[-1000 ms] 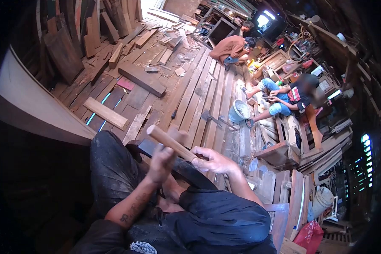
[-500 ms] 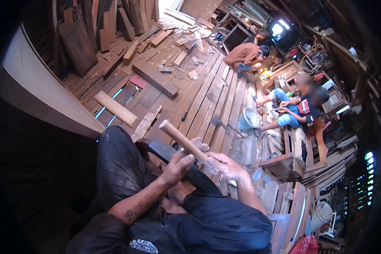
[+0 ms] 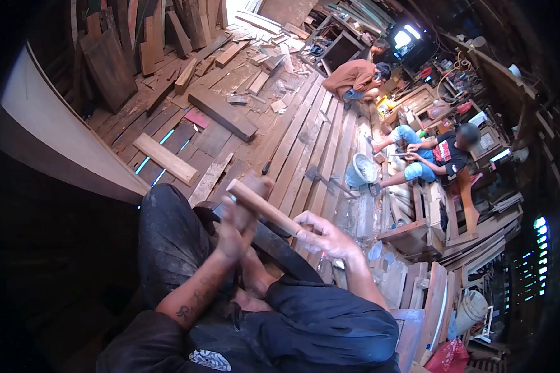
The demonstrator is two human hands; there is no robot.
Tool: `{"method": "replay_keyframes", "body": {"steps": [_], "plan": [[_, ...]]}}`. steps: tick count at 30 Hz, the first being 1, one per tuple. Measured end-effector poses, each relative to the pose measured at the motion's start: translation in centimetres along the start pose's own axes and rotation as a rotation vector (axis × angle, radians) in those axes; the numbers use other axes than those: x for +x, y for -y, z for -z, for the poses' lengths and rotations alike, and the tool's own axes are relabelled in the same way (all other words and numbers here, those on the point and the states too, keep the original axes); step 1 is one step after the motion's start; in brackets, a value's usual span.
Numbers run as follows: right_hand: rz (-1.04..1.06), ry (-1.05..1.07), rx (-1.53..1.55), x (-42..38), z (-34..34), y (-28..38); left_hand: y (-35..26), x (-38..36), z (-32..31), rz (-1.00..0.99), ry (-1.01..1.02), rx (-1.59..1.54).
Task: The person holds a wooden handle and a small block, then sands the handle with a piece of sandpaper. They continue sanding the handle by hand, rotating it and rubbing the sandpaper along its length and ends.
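Observation:
A smooth, round wooden rod (image 3: 264, 208) lies slantwise in front of me, above my lap. My left hand (image 3: 239, 221) is curled around it from beneath near its upper left end, the thumb on the near side and the fingers on the far side, slightly smeared by motion. At the lower right end my right hand (image 3: 331, 237) pinches the rod between thumb and fingers. Below both hands a dark curved piece (image 3: 286, 252) stretches across between my legs, partly covered by the hands and the rod.
Ahead, a hatchet-like tool (image 3: 323, 180) lies on the slatted floor near a pail (image 3: 361, 170). A seated person (image 3: 448, 152) is to the right, and another person (image 3: 354, 78) crouches farther back. Planks (image 3: 165, 160) and offcuts lie at the left.
My left hand has slid along the rod from its middle toward the upper left end. My right hand stays at the lower end, its fingers a little more spread.

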State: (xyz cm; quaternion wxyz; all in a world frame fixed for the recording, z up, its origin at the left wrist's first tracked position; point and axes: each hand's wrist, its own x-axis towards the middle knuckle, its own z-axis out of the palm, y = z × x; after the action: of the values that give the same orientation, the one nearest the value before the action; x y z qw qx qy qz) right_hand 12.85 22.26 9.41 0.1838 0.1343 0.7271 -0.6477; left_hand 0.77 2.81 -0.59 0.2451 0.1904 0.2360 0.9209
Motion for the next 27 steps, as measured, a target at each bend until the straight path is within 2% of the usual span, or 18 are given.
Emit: {"method": "replay_keyframes", "body": {"steps": [3, 4, 7, 8, 11, 15, 16, 19, 20, 24, 27], "plan": [[-0.016, -0.025, 0.003, 0.6, 0.1, -0.6, -2.8, 1.0, -0.1, -0.117, -0.125, 0.019], [-0.011, -0.032, 0.030, 0.7, -0.4, -0.7, -2.2, 0.3, 0.7, -0.071, -0.047, 0.043], [0.009, -0.070, 0.057, 0.5, -0.4, -0.5, 1.3, -2.1, -0.7, 0.240, 0.066, 0.003], [0.016, -0.080, 0.053, 0.4, 0.1, -0.9, 2.3, -2.3, -0.5, 0.225, 0.137, -0.084], [0.039, -0.145, -0.078, 0.4, 1.2, -1.8, 2.4, -1.0, 1.1, 0.093, -0.008, -0.118], [0.039, -0.116, -0.093, 1.0, 0.4, -1.6, -1.0, 0.2, 0.5, -0.052, -0.044, 0.064], [0.028, -0.102, -0.066, 0.9, 0.1, -1.3, 0.3, -0.2, 0.4, -0.032, 0.001, 0.059], [0.004, -0.122, -0.056, 0.7, -0.1, -0.9, 3.0, -2.4, -1.3, 0.336, 0.096, -0.011], [-0.003, -0.141, -0.062, 0.5, 0.0, -0.9, 3.2, -2.4, -1.3, 0.314, 0.100, 0.064], [-0.022, -0.094, -0.034, 0.4, 0.5, -1.3, -1.2, 0.3, 0.0, 0.040, -0.088, 0.034], [-0.033, -0.056, 0.005, 1.4, 0.4, -2.0, -2.0, 0.6, 0.2, -0.080, -0.163, 0.040]]}}
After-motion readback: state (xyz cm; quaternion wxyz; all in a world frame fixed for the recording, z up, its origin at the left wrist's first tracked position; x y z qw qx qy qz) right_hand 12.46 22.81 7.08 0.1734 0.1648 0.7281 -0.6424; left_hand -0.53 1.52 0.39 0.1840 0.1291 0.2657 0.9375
